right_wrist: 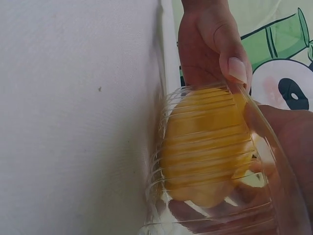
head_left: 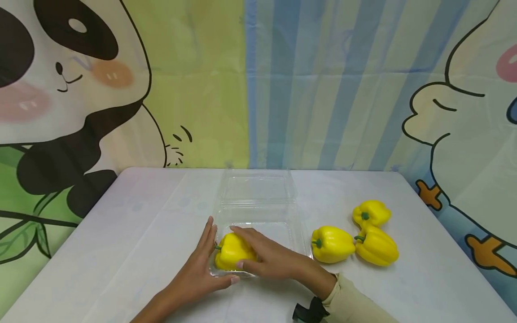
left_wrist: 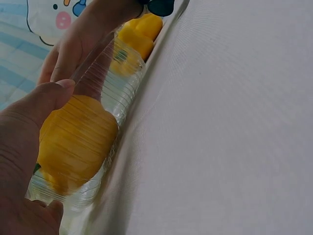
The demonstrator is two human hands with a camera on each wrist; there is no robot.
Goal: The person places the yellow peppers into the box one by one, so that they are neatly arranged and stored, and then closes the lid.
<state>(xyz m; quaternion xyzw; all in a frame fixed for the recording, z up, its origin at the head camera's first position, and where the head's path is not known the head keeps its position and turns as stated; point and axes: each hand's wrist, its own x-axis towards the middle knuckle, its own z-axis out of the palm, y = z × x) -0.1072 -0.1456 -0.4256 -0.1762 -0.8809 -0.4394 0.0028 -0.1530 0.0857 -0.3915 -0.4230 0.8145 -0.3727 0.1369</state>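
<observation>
A yellow bell pepper (head_left: 232,252) with a green stem lies in the front left part of a clear plastic clamshell box (head_left: 278,233). My right hand (head_left: 276,258) holds this pepper from its right side, fingers over the top and thumb toward the front. At the box's left front corner, my left hand (head_left: 198,271) touches the side with straight fingers. Its thumb (left_wrist: 58,90) lies at the front rim in the left wrist view. Through the ribbed front wall the pepper (right_wrist: 205,142) shows in the right wrist view; part of the right hand's grip is hidden there.
Three more yellow bell peppers (head_left: 333,244) sit in a group to the right of the box. The box's lid (head_left: 258,187) lies folded back, away from me. A white cloth covers the table (head_left: 133,251), and a cartoon-printed curtain (head_left: 315,89) hangs behind it.
</observation>
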